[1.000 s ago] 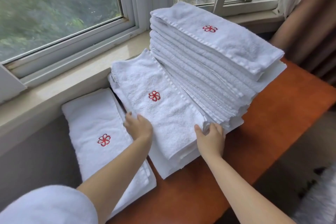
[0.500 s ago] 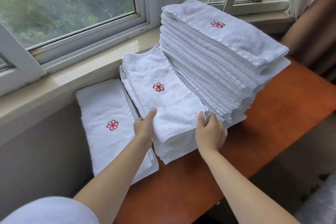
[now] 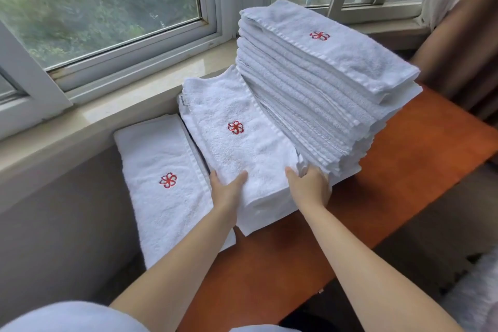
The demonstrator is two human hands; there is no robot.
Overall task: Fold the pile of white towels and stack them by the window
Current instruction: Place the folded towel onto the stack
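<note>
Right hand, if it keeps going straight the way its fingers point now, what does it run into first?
Most likely the tall towel stack. The right hand holds the near right corner of the middle towel pile, fingers aimed toward the window, right against that stack's near corner, though depth is unclear.

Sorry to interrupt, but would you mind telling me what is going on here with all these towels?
A person is stacking folded white towels on an orange table under the window. Both hands, left hand and right hand, grip the near end of the middle stack. A tall stack stands to its right, and a low stack lies to its left.
</note>
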